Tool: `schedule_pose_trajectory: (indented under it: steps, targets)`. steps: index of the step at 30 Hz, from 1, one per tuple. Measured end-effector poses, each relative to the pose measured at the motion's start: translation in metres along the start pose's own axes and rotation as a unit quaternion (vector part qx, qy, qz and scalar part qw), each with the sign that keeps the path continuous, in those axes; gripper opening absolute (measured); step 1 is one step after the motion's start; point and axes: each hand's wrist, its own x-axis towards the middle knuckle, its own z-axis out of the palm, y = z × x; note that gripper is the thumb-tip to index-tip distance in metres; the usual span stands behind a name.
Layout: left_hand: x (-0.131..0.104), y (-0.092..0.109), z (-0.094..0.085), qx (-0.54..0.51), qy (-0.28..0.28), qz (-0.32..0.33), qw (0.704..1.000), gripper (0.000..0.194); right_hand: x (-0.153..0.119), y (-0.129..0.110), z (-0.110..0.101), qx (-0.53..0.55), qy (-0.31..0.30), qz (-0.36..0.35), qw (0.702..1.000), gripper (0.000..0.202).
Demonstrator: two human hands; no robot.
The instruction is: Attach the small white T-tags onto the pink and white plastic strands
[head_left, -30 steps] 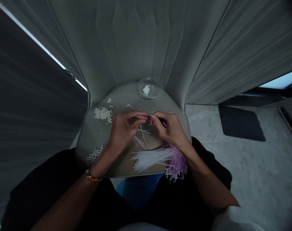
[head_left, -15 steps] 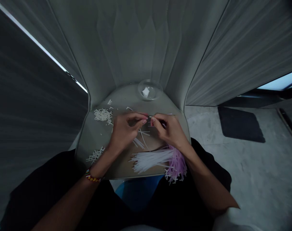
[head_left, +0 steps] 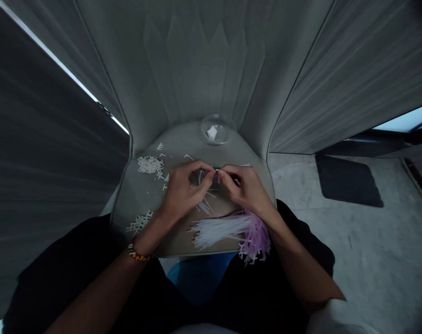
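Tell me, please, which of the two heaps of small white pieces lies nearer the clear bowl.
The far heap, toward the backrest; the near heap lies close to the beaded bracelet, farther from the bowl.

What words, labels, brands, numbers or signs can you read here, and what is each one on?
None: no text can be read in this view.
Bracelet: any marks on its beads are too small to read.
White scrap in the clear bowl: no writing visible.
Roughly E-shaped white piece: just its outline, not print.
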Motion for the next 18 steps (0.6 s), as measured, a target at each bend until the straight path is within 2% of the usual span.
schedule_pose_trajectory:
  steps: [18]
  targets:
    - [0.0000,-0.0006,-0.0007,-0.062,-0.030,0.047,0.997,0.009,0.0002,0.0016,0.0012,0.081,-0.048,0.024,0.995,0.036]
